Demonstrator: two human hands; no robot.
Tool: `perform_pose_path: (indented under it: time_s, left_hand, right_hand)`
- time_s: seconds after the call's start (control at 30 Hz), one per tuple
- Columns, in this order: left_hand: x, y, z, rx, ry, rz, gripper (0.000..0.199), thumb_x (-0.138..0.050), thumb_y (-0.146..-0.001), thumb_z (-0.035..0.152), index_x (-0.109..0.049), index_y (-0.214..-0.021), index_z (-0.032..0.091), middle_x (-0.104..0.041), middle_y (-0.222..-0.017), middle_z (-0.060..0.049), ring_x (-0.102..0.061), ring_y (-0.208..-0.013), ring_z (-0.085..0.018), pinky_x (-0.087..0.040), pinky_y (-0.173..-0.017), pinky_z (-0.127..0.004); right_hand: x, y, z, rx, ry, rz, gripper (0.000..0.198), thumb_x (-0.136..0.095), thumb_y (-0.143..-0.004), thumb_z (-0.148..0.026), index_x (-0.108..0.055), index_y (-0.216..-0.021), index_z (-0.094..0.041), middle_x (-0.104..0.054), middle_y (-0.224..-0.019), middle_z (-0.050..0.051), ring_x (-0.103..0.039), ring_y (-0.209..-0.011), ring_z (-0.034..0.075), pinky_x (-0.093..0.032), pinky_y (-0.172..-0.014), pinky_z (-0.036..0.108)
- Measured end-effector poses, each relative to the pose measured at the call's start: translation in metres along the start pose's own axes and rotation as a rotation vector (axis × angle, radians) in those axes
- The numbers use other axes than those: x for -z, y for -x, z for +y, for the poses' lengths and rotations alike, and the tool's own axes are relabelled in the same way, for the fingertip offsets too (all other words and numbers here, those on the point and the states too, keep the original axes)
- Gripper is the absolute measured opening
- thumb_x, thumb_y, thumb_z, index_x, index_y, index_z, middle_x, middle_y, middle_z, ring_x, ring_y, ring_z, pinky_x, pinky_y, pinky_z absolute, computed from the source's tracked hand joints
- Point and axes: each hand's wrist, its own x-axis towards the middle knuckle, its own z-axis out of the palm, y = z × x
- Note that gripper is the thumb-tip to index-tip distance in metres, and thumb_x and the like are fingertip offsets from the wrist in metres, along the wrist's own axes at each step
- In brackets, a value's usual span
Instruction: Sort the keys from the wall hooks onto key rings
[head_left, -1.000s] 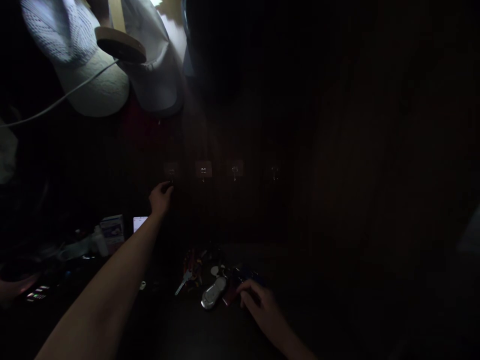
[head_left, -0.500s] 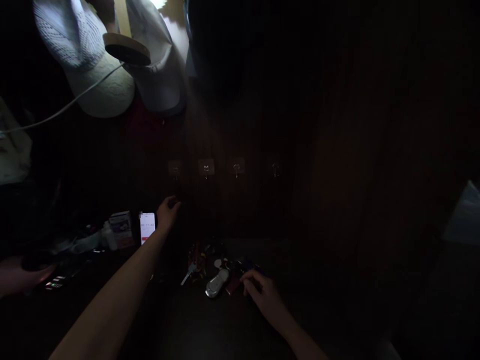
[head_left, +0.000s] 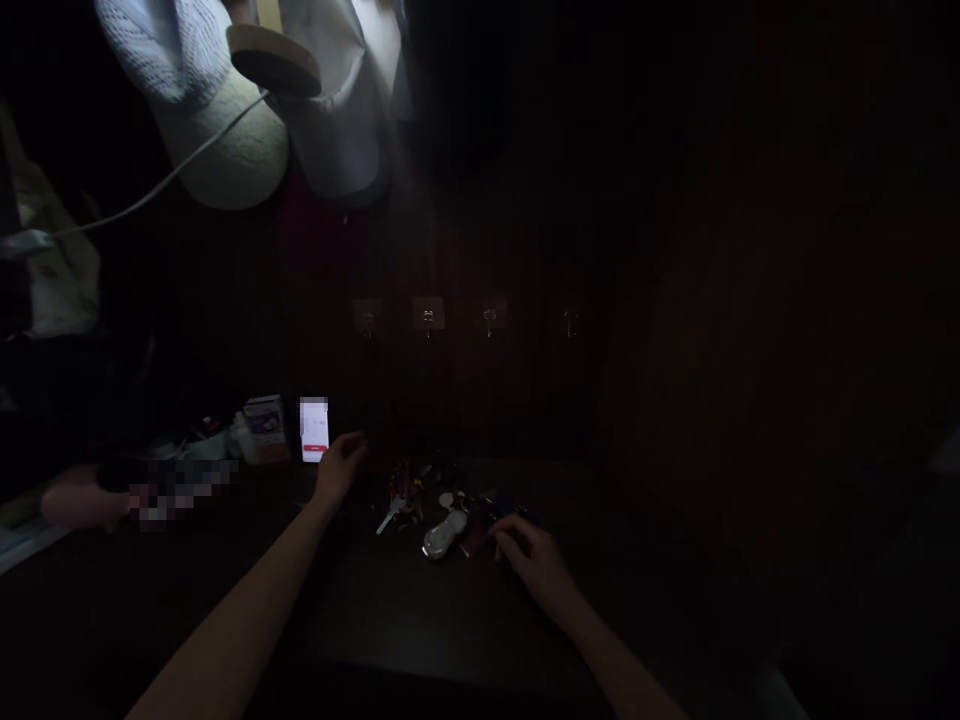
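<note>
My left hand [head_left: 339,472] is low in front of the dark wooden panel, beside a lit phone [head_left: 315,432]. Its fingers reach to the right, apart from the thumb, and I see nothing held in them. My right hand [head_left: 534,563] is by the right side of a small pile, fingers bent and thumb apart, fingertips at or near a dark red flat piece [head_left: 474,541]. In the pile are a bunch of keys [head_left: 396,508], a silvery rounded object [head_left: 445,535] and a small pale disc [head_left: 446,499]. Dim light hides the finer details.
Small wall hooks [head_left: 428,317] line the panel above the pile. Caps [head_left: 236,160] hang at upper left, with a white cable [head_left: 161,188] crossing there. A small box [head_left: 265,428] stands left of the phone. Another person's hand [head_left: 82,497] is at far left.
My left hand has drawn down and back from the panel toward the dark surface. My right hand stays beside the dark red piece. The whole view has shifted slightly.
</note>
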Motion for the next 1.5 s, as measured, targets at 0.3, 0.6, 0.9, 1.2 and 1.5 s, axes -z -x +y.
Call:
perform_pose_path:
  time_s: [0.3,0.6,0.9,1.2,1.5]
  left_hand:
    - [0.022,0.025,-0.018,0.084,-0.013,-0.064,0.028,-0.065,-0.063,0.033,-0.066,-0.086,0.017,-0.071,-0.086,-0.006,-0.066,-0.082,-0.022,-0.050,-0.075,-0.033]
    - [0.033,0.067,-0.019,-0.111,-0.298,-0.161,0.020,-0.051,-0.074,0.030,-0.065,-0.086,0.023,-0.070,-0.088,-0.001,-0.064,-0.085,-0.020,-0.047,-0.080,-0.030]
    - [0.030,0.087,-0.030,-0.199,-0.494,-0.204,0.023,-0.045,-0.079,0.028,-0.062,-0.093,0.021,-0.068,-0.097,-0.005,-0.062,-0.092,-0.020,-0.045,-0.085,-0.032]
    - [0.027,0.088,-0.026,-0.171,-0.358,-0.223,0.023,-0.048,-0.075,0.030,-0.062,-0.091,0.021,-0.068,-0.093,-0.004,-0.062,-0.089,-0.020,-0.044,-0.085,-0.033]
    - [0.004,0.080,0.001,0.081,0.087,-0.135,0.030,-0.062,-0.064,0.039,-0.062,-0.085,0.019,-0.067,-0.084,-0.003,-0.062,-0.085,-0.020,-0.046,-0.079,-0.032]
  right_hand:
    - [0.002,-0.001,0.001,0.029,0.038,-0.013,0.026,-0.046,-0.080,-0.040,-0.061,-0.075,-0.020,-0.058,-0.059,-0.001,-0.054,-0.059,0.014,-0.041,-0.060,0.024]
    - [0.001,0.000,-0.001,0.023,0.039,-0.021,0.026,-0.046,-0.080,-0.041,-0.061,-0.077,-0.020,-0.059,-0.060,-0.001,-0.054,-0.059,0.014,-0.041,-0.058,0.024]
    - [0.001,0.001,-0.001,0.020,0.039,-0.021,0.024,-0.047,-0.080,-0.039,-0.061,-0.077,-0.020,-0.059,-0.059,-0.002,-0.055,-0.059,0.014,-0.041,-0.059,0.024]
    - [0.001,0.000,0.000,0.023,0.047,-0.022,0.022,-0.047,-0.080,-0.036,-0.061,-0.076,-0.020,-0.059,-0.060,-0.002,-0.055,-0.060,0.013,-0.042,-0.060,0.024]
    - [0.001,0.002,-0.006,-0.001,0.049,-0.030,0.023,-0.045,-0.080,-0.036,-0.061,-0.076,-0.020,-0.058,-0.059,-0.002,-0.054,-0.059,0.013,-0.040,-0.058,0.022]
